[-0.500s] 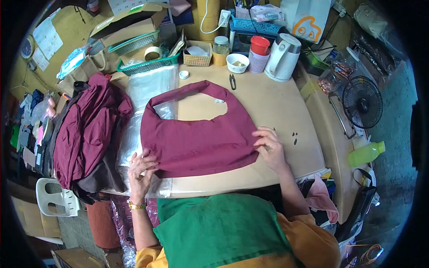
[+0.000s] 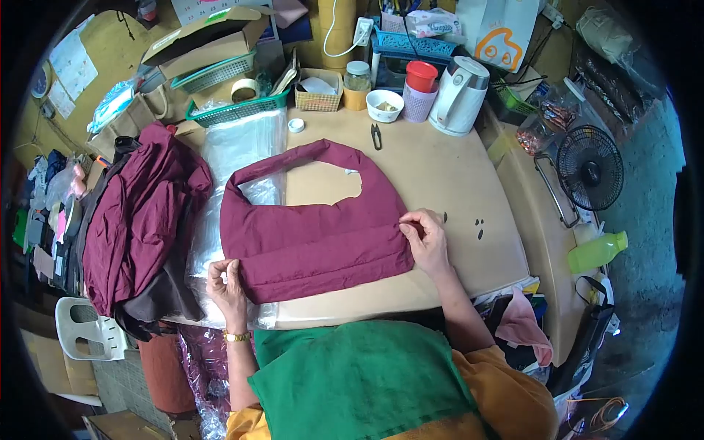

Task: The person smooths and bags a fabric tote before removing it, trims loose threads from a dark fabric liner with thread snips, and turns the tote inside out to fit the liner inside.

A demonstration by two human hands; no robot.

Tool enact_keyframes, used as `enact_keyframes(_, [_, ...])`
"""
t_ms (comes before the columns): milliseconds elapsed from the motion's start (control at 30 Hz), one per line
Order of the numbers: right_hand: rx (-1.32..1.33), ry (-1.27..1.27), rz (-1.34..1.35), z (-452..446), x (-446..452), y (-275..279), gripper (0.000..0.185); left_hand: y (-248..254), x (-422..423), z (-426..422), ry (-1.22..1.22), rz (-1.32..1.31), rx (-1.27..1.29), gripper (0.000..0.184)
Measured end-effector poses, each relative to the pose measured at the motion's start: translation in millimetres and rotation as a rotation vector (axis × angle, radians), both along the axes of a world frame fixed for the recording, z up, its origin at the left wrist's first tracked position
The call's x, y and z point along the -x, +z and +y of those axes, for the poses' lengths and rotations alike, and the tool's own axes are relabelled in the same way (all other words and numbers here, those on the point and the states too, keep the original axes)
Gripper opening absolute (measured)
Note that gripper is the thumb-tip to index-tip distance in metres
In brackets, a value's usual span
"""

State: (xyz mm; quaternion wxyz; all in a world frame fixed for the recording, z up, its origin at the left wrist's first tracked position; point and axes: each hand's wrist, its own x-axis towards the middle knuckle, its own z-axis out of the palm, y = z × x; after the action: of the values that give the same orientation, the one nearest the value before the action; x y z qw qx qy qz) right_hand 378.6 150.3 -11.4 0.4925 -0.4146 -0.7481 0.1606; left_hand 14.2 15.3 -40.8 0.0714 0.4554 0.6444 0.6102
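A maroon fabric shoulder bag (image 2: 315, 238) lies on the tan table, its curved strap toward the back and a small white label at the inside of the strap. My left hand (image 2: 226, 290) pinches the bag's lower left edge between thumb and fingers. At the right side edge my right hand (image 2: 425, 238) pinches the cloth. A fold runs across the lower part of the bag between both hands. Under its left side are clear plastic bags (image 2: 246, 154).
Left of me lies a pile of maroon and dark cloth (image 2: 139, 227). Thread snips (image 2: 377, 136) rest behind the bag. Farther back stand a white kettle (image 2: 459, 95), a bowl (image 2: 385, 106), a jar (image 2: 357, 84) and a green basket (image 2: 238, 111). A black fan (image 2: 589, 167) stands at right.
Both hands have closed on the bag's side edges. The bag has shifted slightly left, tilted a little, and its lower part now shows a crosswise fold.
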Motion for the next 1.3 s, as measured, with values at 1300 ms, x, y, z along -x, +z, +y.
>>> enact_keyframes(1300, [0.068,0.699,-0.392,-21,225,38,0.033,12,-21,-64,-0.438,-0.476,0.727,0.039])
